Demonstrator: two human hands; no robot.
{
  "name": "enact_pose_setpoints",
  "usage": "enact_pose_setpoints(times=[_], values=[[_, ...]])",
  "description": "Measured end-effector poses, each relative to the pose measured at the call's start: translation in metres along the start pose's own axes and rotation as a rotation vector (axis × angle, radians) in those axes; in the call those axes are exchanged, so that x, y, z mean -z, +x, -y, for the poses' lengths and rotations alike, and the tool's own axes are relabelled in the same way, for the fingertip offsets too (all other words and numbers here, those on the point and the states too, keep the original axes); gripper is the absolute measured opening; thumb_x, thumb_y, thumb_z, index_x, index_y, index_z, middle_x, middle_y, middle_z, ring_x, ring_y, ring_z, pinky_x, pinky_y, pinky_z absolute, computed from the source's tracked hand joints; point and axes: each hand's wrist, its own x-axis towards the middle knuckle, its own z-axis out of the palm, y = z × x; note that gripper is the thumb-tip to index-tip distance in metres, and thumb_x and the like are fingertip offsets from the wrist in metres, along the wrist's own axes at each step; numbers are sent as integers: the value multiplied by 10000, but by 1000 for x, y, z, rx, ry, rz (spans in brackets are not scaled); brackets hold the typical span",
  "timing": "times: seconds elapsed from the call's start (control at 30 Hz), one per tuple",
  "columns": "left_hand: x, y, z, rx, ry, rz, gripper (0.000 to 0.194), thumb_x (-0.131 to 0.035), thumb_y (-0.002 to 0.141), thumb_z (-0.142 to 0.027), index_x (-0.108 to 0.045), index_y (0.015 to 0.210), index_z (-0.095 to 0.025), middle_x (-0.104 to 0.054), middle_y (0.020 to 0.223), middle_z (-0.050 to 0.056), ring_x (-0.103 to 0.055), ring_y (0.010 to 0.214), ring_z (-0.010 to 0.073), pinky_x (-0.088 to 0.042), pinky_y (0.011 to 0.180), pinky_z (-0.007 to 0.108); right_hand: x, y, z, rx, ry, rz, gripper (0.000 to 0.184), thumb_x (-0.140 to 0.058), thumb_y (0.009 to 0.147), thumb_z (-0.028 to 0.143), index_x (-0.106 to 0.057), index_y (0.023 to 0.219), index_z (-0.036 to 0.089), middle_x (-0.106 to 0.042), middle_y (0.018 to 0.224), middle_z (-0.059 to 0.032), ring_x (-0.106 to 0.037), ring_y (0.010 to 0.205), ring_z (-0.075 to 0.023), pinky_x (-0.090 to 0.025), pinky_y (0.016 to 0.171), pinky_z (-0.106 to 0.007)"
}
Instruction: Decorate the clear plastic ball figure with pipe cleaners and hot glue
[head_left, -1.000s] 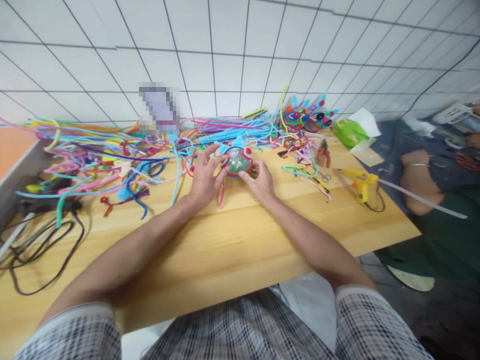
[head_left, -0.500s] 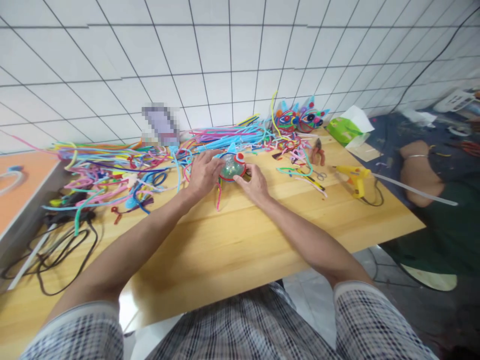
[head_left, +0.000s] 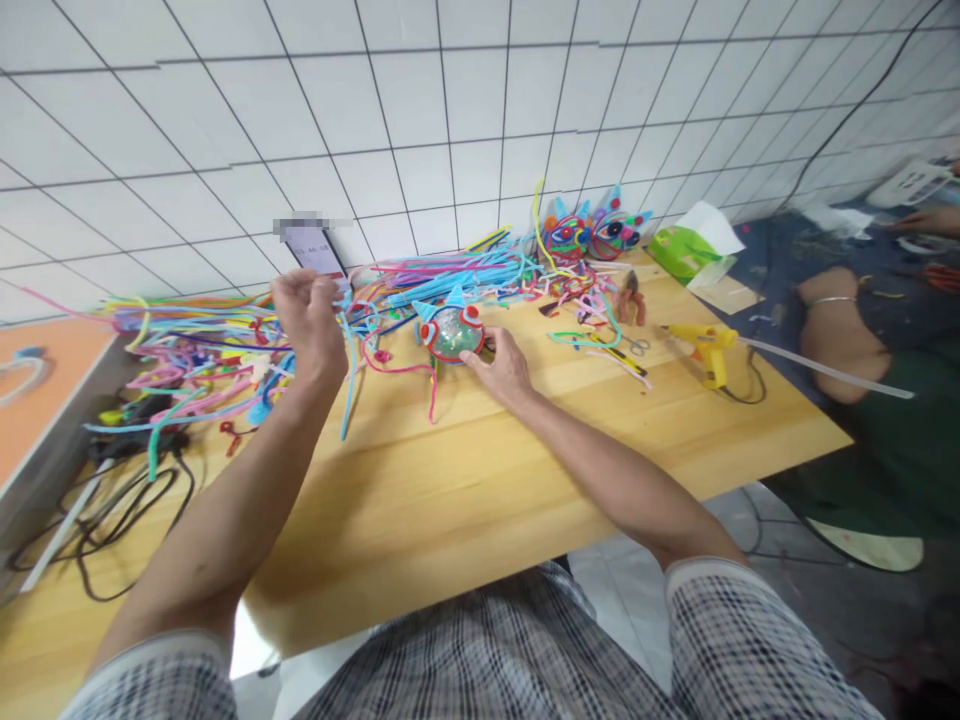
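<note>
A clear, round, glittery ball [head_left: 453, 336] stands on the wooden table, trimmed with red pipe cleaner, two red-and-white eye discs and light blue pointed ears. My right hand [head_left: 504, 368] grips it from the right, thumb on its front. Raised to the left, my left hand [head_left: 309, 318] has its fingers curled in front of the propped phone [head_left: 319, 252]; whatever they may hold is hidden. A pink pipe cleaner [head_left: 401, 369] curves over the table left of the ball. Beside my left hand hangs a light blue pipe cleaner [head_left: 350, 385].
Bundles of coloured pipe cleaners [head_left: 465, 270] lie along the tiled wall. Two finished-looking animal heads [head_left: 566, 236] stand at the back. Pliers [head_left: 631, 300], scissors [head_left: 639, 346] and a yellow glue gun [head_left: 709, 352] lie right. Another person's arm [head_left: 840, 335] shows at far right; cables [head_left: 127, 520] lie left.
My left hand has left the ball and moved left and up, in front of the phone. Both eye discs and ears now show. My right hand stays on the ball.
</note>
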Motion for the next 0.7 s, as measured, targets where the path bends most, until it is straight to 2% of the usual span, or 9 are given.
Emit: enact_pose_setpoints(times=[0.03,0.1,0.2,0.27,0.37,0.53,0.7], values=[[-1,-6,7,47,5,58,489,-742,1006,-632,-505,1175,-239,-635,959,-27,-646,853,152,-609,912,374,0,0,0,-4,-3,1,449,-855,874,388,-643,1232,219,-774,1284,-130,-744,1215,-311,-596,1078,-496],[-8,-31,16,70,14,175,750,-926,816,-650,-538,1292,-220,-686,1093,28,-694,956,194,-611,934,401,0,0,1,2,-2,1,440,-846,881,396,-644,1233,223,-773,1281,-129,-742,1218,-314,-596,1083,-501],[-25,-76,22,98,110,452,1165,-1022,643,-664,-429,1553,-243,-627,1457,166,-707,1223,320,-605,1034,512,2,-1,-2,41,11,5,423,-816,897,420,-647,1243,244,-771,1291,-117,-743,1203,-307,-606,1074,-495],[-37,-96,23,63,116,534,1267,-1045,589,-666,-400,1594,-244,-549,1574,207,-626,1421,391,-540,1179,586,3,-1,-4,70,28,13,408,-780,916,416,-653,1264,245,-771,1298,-118,-744,1194,-302,-610,1073,-487],[-49,-106,24,25,71,545,1254,-1052,578,-674,-427,1571,-232,-503,1626,215,-529,1555,408,-457,1298,603,5,0,-7,104,65,29,383,-695,961,383,-665,1309,225,-766,1317,-131,-741,1197,-295,-604,1088,-477],[-55,-108,26,18,6,541,1140,-1005,667,-713,-444,1519,-204,-600,1514,192,-660,1411,361,-544,1241,564,5,2,-10,110,143,25,292,-590,1008,356,-702,1252,241,-779,1294,-104,-740,1156,-259,-606,1056,-427],[-54,-110,30,13,15,541,1096,-972,674,-772,-454,1460,-210,-613,1469,174,-662,1404,358,-529,1253,573,5,6,-13,-4,316,17,250,-633,986,427,-722,1116,233,-810,1165,-82,-762,1045,-248,-611,987,-418]])
